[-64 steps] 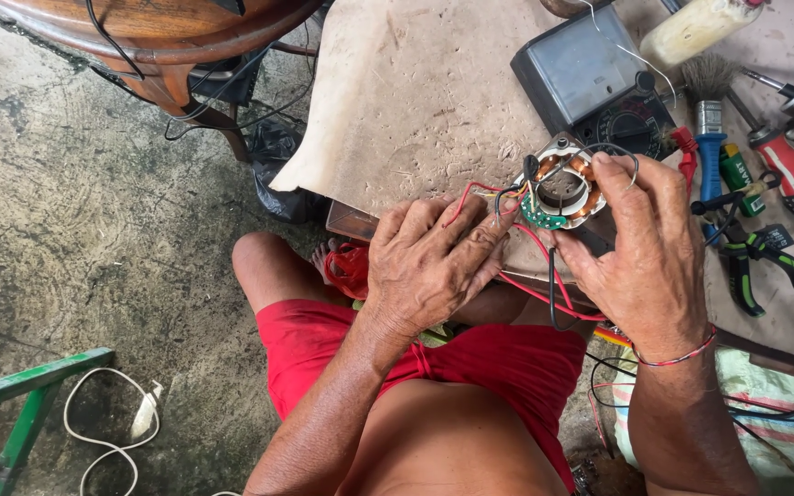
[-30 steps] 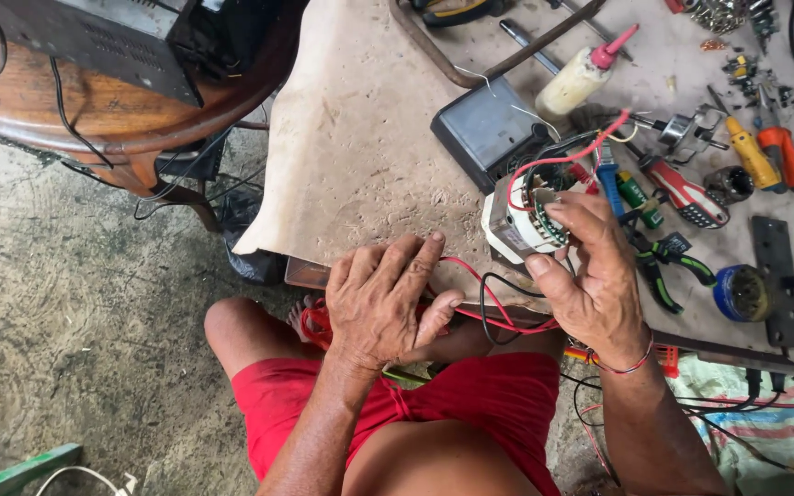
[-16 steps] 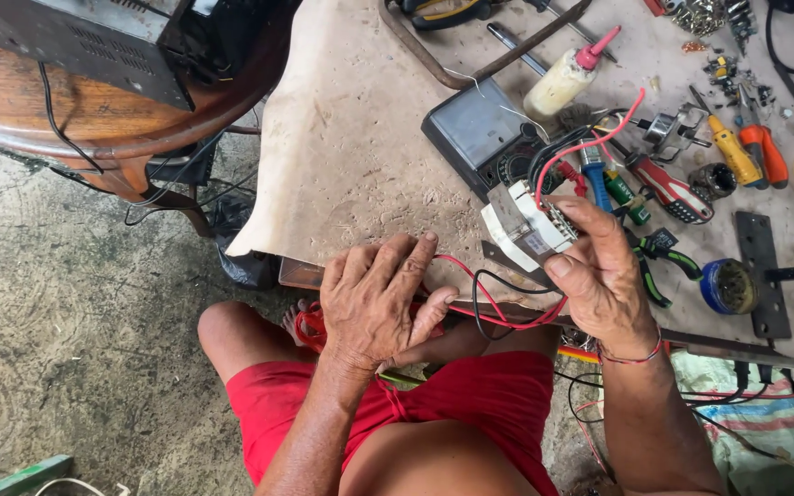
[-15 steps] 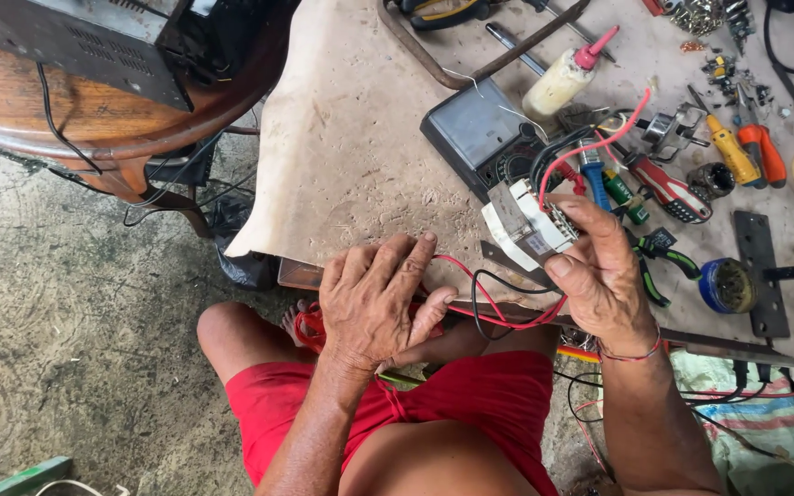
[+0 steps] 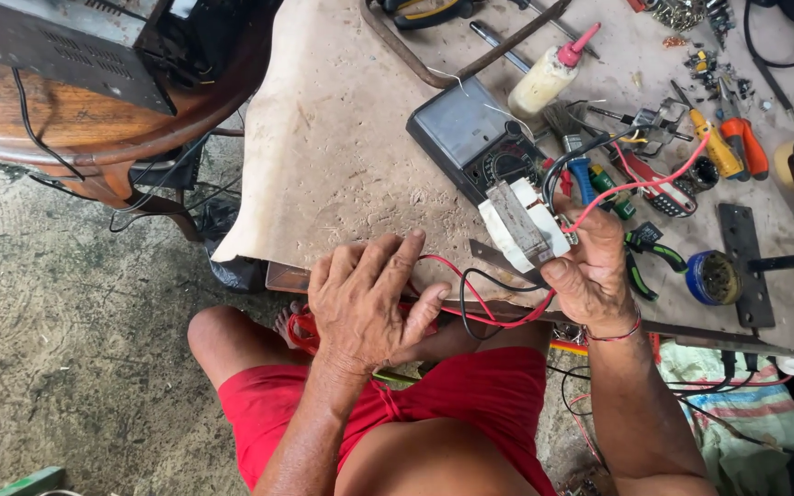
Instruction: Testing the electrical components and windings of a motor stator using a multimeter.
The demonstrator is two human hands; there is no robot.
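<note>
Motor stator (image 5: 526,225), white-wrapped with grey laminations showing, sits in the right hand (image 5: 592,276), raised just over the table (image 5: 342,156) edge and directly below the analog multimeter (image 5: 475,138). Right fingers (image 5: 570,269) curl around the stator's lower side, thumb pressed under it; firm grip, not spread.

Red wire (image 5: 640,184) runs off the stator up and right of the multimeter, over the hand tools. More red and black leads (image 5: 480,308) loop down-left from the stator to the left hand (image 5: 365,308).

Left hand rests palm-down at the table's near edge, lower-left of the multimeter. Fingers (image 5: 374,262) lie close together and bent over the leads, thumb out toward the red lead; can't tell whether it actually pinches a wire underneath.

Rest, relative to the multimeter:
- glue bottle (image 5: 549,78) with pink nozzle, just upper right, lying tilted
- blue- and green-handled screwdrivers (image 5: 599,184), right, near the stator
- orange-handled screwdrivers (image 5: 732,147), further right
- green-handled pliers (image 5: 650,253), lower right, just beside the right hand
- round blue tin (image 5: 714,278), right of the pliers
- black metal plate (image 5: 748,262), far right
- dark electronics case (image 5: 75,46) on a wooden round table (image 5: 66,129), far left
</note>
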